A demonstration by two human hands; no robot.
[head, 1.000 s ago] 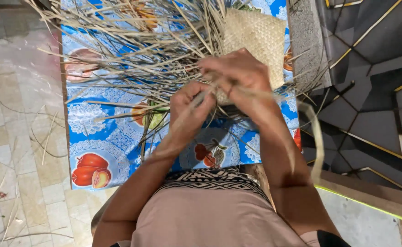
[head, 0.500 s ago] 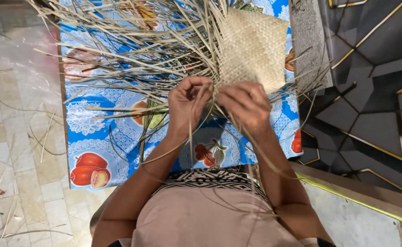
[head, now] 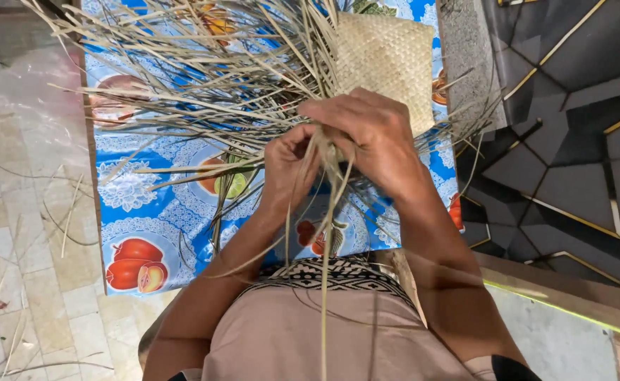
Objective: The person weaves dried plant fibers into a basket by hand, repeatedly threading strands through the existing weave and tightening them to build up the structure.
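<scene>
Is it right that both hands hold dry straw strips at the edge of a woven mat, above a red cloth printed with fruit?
Not quite: the cloth is blue, not red; only some of the printed fruit is red. The head view shows it. The rest holds: the left hand and the right hand hold dry straw strips at the edge of the woven mat.

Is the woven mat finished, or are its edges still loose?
Unfinished: the woven mat has a tight square patch, but many loose straw strips fan out unwoven, and both hands grip some.
</scene>
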